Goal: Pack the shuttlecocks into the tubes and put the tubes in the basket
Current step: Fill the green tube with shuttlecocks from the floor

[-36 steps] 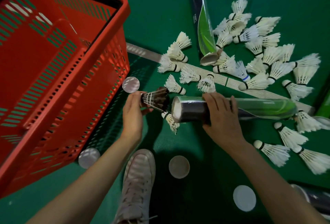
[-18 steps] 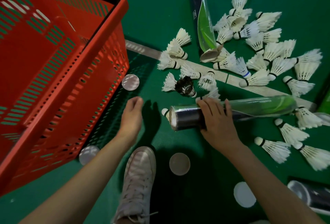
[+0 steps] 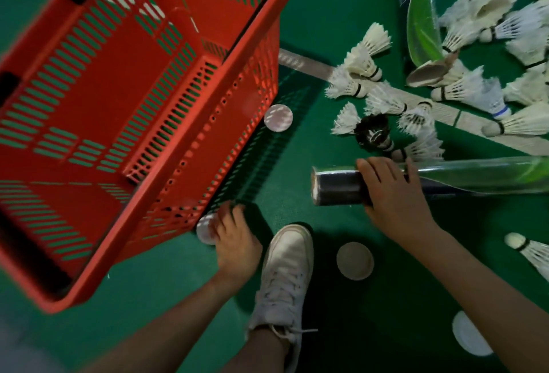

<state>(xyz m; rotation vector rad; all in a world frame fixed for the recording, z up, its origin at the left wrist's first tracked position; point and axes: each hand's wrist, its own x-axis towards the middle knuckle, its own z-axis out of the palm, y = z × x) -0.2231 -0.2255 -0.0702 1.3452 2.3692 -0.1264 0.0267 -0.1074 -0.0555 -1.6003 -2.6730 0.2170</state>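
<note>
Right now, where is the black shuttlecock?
In the head view, the black shuttlecock lies on the green floor to the right of the red basket, among white ones, just beyond the tube that the right hand holds.

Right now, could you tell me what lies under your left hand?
A round white lid shows beside the red basket, only partly. The left hand covers the rest, so whether the fingers grip it is hidden.

Two tubes [image 3: 341, 187], four lids [image 3: 355, 260], perhaps twenty shuttlecocks [image 3: 368, 54]
</note>
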